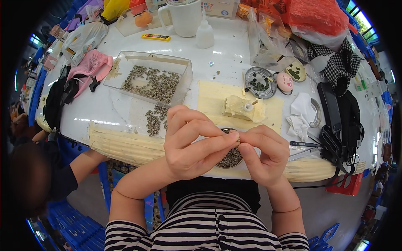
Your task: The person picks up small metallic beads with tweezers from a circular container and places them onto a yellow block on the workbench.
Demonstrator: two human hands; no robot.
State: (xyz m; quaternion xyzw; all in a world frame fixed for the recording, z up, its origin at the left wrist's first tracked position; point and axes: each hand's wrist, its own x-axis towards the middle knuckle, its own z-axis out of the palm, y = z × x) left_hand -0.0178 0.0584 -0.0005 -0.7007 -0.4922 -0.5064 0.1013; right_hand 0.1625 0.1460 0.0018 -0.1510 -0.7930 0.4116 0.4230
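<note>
My left hand and my right hand meet fingertip to fingertip near the table's front edge. Thumbs and forefingers are pinched together around something too small to make out. Right below them is a round dish of small metallic pieces, partly covered by my fingers. Beyond my hands, a tape-wrapped block with a short white peg rests on a yellowish sheet. To the left, a clear plastic bin holds many similar pieces, and a loose pile lies before it.
A white mug, a squeeze bottle and a yellow cutter stand or lie at the back. On the right are a metal dish of dark bits, tweezers and black straps. Another person's arm reaches in at left.
</note>
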